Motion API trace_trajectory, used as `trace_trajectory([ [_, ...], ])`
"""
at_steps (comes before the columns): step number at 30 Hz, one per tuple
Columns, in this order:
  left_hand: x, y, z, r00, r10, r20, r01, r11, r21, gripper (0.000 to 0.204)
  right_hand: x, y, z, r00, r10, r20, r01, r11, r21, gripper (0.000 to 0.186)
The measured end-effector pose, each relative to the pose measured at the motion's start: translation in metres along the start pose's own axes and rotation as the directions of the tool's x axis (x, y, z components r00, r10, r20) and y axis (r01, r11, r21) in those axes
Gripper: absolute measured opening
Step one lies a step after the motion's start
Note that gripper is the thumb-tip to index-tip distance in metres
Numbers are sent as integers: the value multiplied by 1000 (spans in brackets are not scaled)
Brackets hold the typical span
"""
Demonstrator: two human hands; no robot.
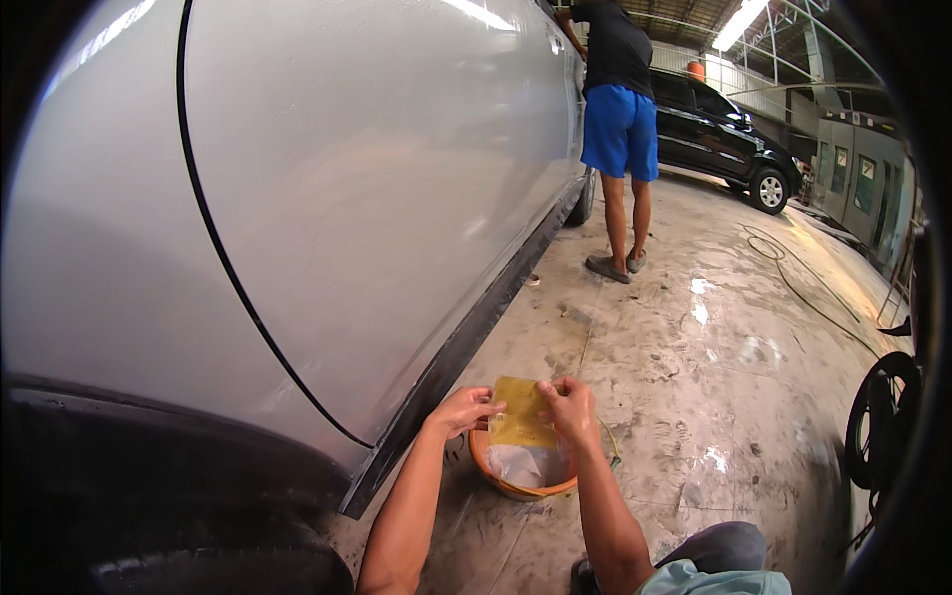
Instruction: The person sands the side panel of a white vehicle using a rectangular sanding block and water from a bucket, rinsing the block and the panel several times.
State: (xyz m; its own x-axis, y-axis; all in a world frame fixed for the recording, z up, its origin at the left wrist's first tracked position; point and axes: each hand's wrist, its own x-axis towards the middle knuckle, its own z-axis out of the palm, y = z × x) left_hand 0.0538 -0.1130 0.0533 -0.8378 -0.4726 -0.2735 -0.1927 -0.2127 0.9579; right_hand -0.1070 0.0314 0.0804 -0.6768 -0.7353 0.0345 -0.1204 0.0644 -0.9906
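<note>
A yellow rectangular sheet [522, 421], perhaps paper or film, is held upright by both my hands over an orange bucket [526, 489]. My left hand [464, 411] pinches its left edge with thumb and fingers, and my right hand [569, 405] grips its upper right corner. The bucket stands on the floor with pale grayish contents [518, 466] and a thin handle at its side. Just left of my hands runs the dark lower sill [451, 362] of a silver vehicle [327, 188], whose panels fill the left of the view.
A co-worker [620, 129] in blue shorts stands at the vehicle's side. Beyond are a black vehicle [729, 134] and gray cabinet doors [855, 188]. A hose [803, 293] lies on the stained floor [674, 377]; a dark coiled or wheel-like object [873, 426] is at the right edge.
</note>
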Motion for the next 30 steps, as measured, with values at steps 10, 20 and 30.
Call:
trace_trajectory([
  [10, 13, 1, 8, 975, 206, -87, -198, 975, 97, 35, 19, 37, 15, 999, 14, 34, -35, 646, 762, 21],
  [20, 6, 43, 30, 993, 76, -93, -68, 993, 92, 26, -11, 34, 25, 677, -579, 454, 727, 624, -287, 103],
  [30, 12, 8, 12, 921, 117, -373, 197, 685, 702, 54, 39, 154, 76, 688, -2, 725, 592, 580, -560, 83],
])
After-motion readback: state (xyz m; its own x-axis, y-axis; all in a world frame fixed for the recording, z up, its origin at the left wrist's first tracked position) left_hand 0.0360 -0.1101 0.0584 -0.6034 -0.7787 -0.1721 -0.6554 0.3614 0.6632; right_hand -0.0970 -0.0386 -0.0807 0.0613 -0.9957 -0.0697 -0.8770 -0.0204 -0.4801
